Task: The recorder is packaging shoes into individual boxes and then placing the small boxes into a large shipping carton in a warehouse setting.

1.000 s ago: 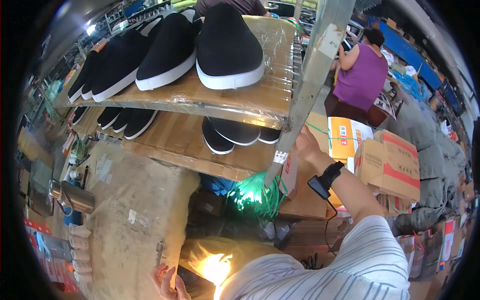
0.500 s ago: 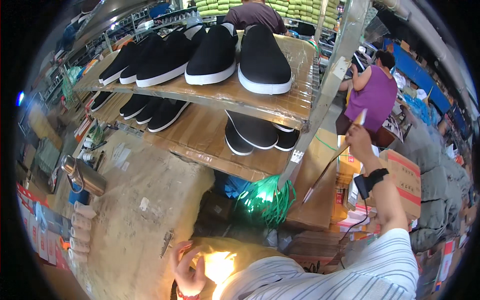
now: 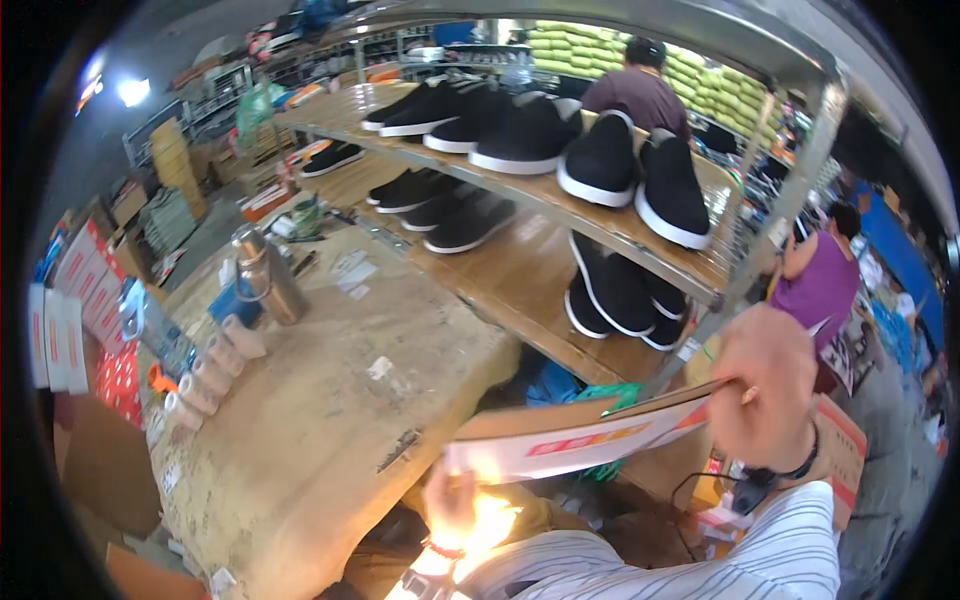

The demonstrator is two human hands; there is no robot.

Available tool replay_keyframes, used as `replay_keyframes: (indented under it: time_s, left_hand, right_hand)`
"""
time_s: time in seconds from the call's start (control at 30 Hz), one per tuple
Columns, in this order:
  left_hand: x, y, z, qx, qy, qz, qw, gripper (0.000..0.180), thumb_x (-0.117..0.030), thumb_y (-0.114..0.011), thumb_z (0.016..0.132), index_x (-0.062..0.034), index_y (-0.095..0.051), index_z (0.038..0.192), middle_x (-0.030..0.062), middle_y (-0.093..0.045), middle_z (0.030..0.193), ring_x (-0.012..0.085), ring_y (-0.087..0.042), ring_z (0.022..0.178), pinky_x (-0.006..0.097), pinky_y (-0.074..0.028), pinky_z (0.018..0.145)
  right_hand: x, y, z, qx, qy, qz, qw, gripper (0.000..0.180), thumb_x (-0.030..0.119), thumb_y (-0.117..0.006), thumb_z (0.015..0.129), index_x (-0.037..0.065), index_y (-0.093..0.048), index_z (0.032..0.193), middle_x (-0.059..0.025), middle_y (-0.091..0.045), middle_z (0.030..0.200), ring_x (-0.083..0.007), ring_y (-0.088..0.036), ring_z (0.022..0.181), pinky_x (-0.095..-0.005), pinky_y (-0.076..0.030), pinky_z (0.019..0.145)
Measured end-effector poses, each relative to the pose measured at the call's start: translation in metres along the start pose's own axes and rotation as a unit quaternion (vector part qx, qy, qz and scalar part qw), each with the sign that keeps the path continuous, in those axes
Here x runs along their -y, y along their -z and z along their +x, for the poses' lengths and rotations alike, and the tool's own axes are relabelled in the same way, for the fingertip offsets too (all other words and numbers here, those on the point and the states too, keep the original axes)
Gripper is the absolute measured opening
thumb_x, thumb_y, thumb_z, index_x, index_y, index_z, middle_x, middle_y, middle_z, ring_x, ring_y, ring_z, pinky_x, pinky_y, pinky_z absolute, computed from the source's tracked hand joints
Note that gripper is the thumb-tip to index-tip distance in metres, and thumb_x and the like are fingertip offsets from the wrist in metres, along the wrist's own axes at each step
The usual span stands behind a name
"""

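A flat, folded cardboard box, white outside with pink and orange print and brown inside, spans the space between my hands, slightly tilted with its right end higher. My right hand, blurred by motion, is closed on the right end. At the lower left corner my left hand grips the other end, its fingers partly washed out by bright light. Just beyond the box stands a metal rack; black slip-on shoes with white soles line its upper shelf, and more black shoes rest on the lower one.
To the left is a worn table bearing a steel flask, several white rolls and a clear plastic bottle. Green strings hang under the rack. A person in purple sits at right; another person's back shows behind the rack.
My right hand has come back toward me, and the thin folded box it held now reaches across to my left hand, which has closed on it. The view has turned left.
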State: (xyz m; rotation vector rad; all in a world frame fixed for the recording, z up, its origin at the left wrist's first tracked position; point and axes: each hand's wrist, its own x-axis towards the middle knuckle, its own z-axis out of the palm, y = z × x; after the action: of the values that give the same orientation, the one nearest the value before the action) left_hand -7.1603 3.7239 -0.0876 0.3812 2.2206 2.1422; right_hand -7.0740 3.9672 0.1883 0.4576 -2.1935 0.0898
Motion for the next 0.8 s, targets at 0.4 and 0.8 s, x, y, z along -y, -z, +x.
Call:
replay_keyframes:
  time_s: [0.4, 0.8]
  left_hand:
    - [0.032, 0.257, -0.096, -0.419, 0.051, -0.053, 0.905, 0.034, -0.012, -0.047, 0.094, 0.0065, -0.046, 0.123, 0.008, -0.056, 0.113, 0.0134, -0.05, 0.103, 0.026, -0.038, 0.09]
    - [-0.011, 0.268, -0.101, -0.439, 0.077, 0.13, 0.886, 0.063, -0.008, -0.059, 0.084, 0.0111, -0.028, 0.135, 0.0271, -0.042, 0.133, 0.0307, -0.044, 0.124, 0.036, -0.037, 0.1]
  right_hand:
    - [0.053, -0.325, -0.068, 0.248, -0.198, 0.401, 0.859, 0.098, 0.034, -0.074, 0.074, 0.002, -0.012, 0.144, -0.0314, -0.017, 0.143, -0.0437, -0.016, 0.134, -0.0457, -0.021, 0.108]
    - [0.109, -0.344, -0.05, 0.354, -0.179, 0.385, 0.833, 0.07, 0.045, -0.075, 0.068, 0.007, -0.054, 0.123, -0.0357, -0.036, 0.129, -0.0447, -0.033, 0.126, -0.0458, -0.033, 0.101]
